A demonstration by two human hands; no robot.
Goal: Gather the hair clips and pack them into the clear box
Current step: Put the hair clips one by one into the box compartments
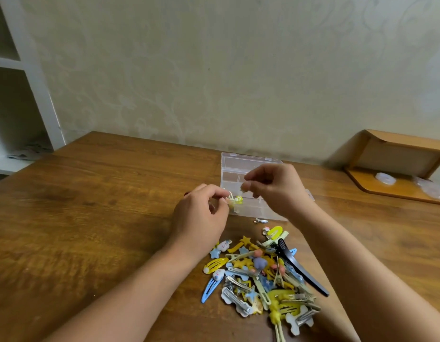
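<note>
A clear plastic box [232,169] with compartments lies open on the wooden table, its lid standing up at the back. My left hand [201,215] pinches a small yellow and white hair clip [235,200] at the box's near left corner. Above the box's middle hovers my right hand [275,188], its fingertips closed on a small pale clip [244,191]. A pile of several hair clips [263,275], yellow, blue, silver and one long black, lies on the table near me. One small silver clip [261,220] lies alone just in front of the box.
The wooden table [90,218] stretches wide to the left. A white shelf unit [21,95] stands at the far left. At the right, a low wooden shelf [396,166] holds clear plastic items. A patterned wall runs behind the table.
</note>
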